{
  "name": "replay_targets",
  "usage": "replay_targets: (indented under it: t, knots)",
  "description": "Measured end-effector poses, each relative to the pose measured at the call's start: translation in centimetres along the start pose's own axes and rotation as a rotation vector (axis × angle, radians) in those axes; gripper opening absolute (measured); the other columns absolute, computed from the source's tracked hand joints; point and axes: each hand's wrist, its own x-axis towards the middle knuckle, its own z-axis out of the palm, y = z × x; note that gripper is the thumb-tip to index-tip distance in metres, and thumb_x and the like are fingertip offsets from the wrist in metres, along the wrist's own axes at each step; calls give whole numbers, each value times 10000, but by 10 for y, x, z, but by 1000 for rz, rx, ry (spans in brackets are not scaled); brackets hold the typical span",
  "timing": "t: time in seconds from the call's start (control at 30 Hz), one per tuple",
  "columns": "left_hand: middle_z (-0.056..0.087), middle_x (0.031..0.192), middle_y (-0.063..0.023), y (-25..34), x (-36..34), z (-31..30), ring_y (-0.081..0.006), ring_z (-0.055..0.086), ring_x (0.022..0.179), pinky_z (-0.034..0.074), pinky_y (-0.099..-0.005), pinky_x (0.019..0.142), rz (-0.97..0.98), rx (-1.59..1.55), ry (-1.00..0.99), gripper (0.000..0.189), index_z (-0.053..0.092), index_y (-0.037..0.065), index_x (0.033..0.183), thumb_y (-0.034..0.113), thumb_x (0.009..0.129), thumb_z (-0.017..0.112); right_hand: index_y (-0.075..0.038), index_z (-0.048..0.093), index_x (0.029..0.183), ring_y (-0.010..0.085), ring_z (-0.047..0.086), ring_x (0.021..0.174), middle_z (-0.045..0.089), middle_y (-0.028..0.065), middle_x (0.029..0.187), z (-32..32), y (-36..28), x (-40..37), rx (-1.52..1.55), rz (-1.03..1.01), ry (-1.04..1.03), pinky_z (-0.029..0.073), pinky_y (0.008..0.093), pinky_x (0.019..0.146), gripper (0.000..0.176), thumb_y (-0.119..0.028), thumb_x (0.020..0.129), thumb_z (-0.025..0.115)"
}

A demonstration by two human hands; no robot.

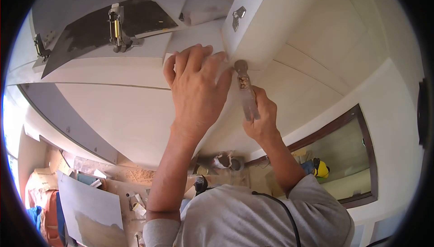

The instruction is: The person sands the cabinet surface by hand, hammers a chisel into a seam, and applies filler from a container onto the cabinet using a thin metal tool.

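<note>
My right hand [266, 113] is closed round a claw hammer [244, 84], whose head faces up towards me, with the end of its wooden handle showing in the eye. The round striking face is beside the lower corner of a white upright panel [257, 34]. My left hand [197, 91] is just left of the hammer, back up, at the front edge of a white cabinet [135, 68]. Its fingers are bent, with thumb and forefinger close together near the panel's corner. Whatever they pinch there is blurred and too small to name.
A metal hinge [118, 28] stands up on the cabinet by a dark sheet [149, 16]. A metal fitting [238, 18] is on the upright panel. Below lie a loose white board [92, 211], tools and debris. At right is a dark-framed mirror or window [366, 156].
</note>
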Motion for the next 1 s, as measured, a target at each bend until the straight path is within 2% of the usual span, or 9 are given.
replay_targets:
  t: [0.13, 0.2, 0.3, 0.4, 0.53, 0.73, 0.8, 0.93, 1.0]
  knots:
    - [658, 1208, -54, -2, 0, -2, -268, 554, 1241, 300, -490, 1144, 8, -16, 1, 313, 739, 139, 1135, 158, 828, 792, 10, 582, 1233, 434, 696, 786, 688, 205, 872, 0, -7, 0, 68, -25, 28, 563, 484, 693, 332, -186, 974, 648]
    - [671, 1244, -50, -1, 1, -6, -273, 563, 1269, 306, -456, 1109, -7, -14, -34, 331, 753, 130, 1160, 188, 840, 814, 9, 587, 1216, 426, 695, 773, 684, 198, 859, -5, -12, -1, 152, 58, 35, 563, 463, 680, 302, -145, 964, 647]
    - [668, 1248, -55, -3, 0, -3, -277, 560, 1272, 303, -460, 1108, 5, -23, -29, 334, 747, 125, 1172, 198, 851, 801, 4, 588, 1201, 398, 703, 730, 687, 195, 859, -1, -7, 4, -5, -6, -55, 563, 446, 655, 280, -193, 1003, 614]
    - [669, 1246, -57, -1, 0, -6, -280, 561, 1270, 303, -463, 1106, -4, -8, -44, 343, 742, 127, 1182, 194, 851, 800, 1, 592, 1191, 402, 706, 741, 687, 190, 856, 6, -7, 2, 40, -16, 75, 563, 440, 663, 272, -191, 1000, 619]
    - [667, 1249, -57, -2, 0, -6, -281, 562, 1267, 303, -464, 1105, -10, -12, -47, 346, 741, 131, 1183, 183, 847, 803, -1, 595, 1190, 401, 700, 732, 686, 181, 858, 0, -7, -1, 146, 24, 37, 561, 448, 658, 264, -160, 983, 629]
    - [664, 1248, -54, -4, 1, -3, -281, 560, 1269, 299, -464, 1112, 3, -16, -16, 334, 742, 133, 1179, 205, 858, 794, 0, 596, 1183, 388, 700, 717, 682, 175, 832, 5, -2, 7, -15, -68, -1, 561, 445, 654, 270, -220, 1027, 580]
    - [666, 1243, -48, -2, -1, -5, -279, 560, 1271, 300, -463, 1114, -12, -15, -43, 331, 743, 135, 1172, 195, 851, 802, 3, 593, 1191, 397, 703, 748, 685, 177, 838, 4, -7, 3, 98, -18, 72, 566, 446, 688, 304, -234, 1002, 619]
    - [668, 1243, -45, -2, 0, -5, -275, 561, 1274, 302, -458, 1113, -14, -13, -40, 339, 744, 137, 1169, 181, 841, 814, 10, 590, 1203, 405, 699, 750, 689, 182, 849, 0, -5, 1, 95, 19, 7, 567, 440, 690, 336, -226, 974, 655]
    - [667, 1247, -47, -2, 0, -3, -271, 559, 1279, 305, -454, 1111, -7, -8, -22, 339, 745, 136, 1168, 184, 840, 816, 14, 587, 1211, 405, 697, 727, 692, 185, 854, 8, 6, 3, -16, -62, 20, 566, 432, 665, 342, -174, 939, 675]
